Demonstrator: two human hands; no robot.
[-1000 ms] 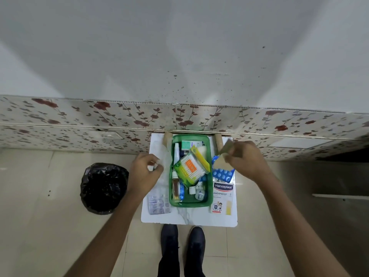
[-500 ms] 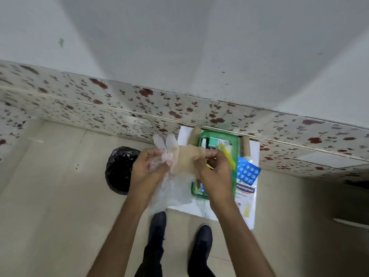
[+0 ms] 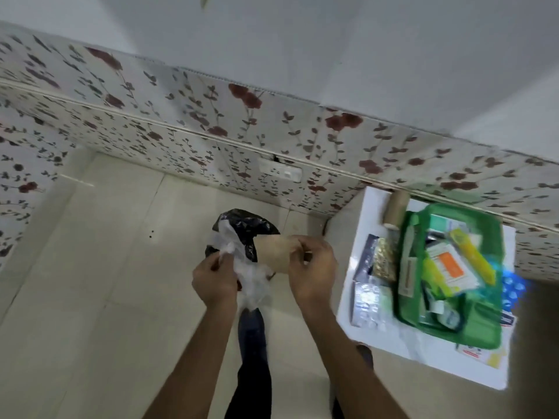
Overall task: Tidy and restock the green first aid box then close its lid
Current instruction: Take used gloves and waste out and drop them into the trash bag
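We hold two waste items above the black plastic bin bag (image 3: 246,228) that stands on the tiled floor (image 3: 99,267), well to the left of the white desk (image 3: 360,231). Our left hand (image 3: 215,278) is closed on a thin, crumpled, translucent plastic glove (image 3: 242,261); our right hand (image 3: 313,272) is pinched narrow on the edge of a tan, flat piece of bandage fabric (image 3: 273,252). Both items appear very light, soft and limp, so we expect them to sag, cling to the skin and drift when let go; we judge a fingertip pinch at one edge sufficient, with the release made low over the bag mouth. The task's main thing, the green plastic first aid box (image 3: 472,325), lies open on the desk, crowded with cartons, a yellow strip and small bottles. Its shell looks rigid and light; we would take it at the rim or steady the base while closing the lid. The lid itself cannot be told apart in this blurred view. Silver blister strips (image 3: 367,300) and a tan bandage roll (image 3: 395,208) lie just beside the box on its left
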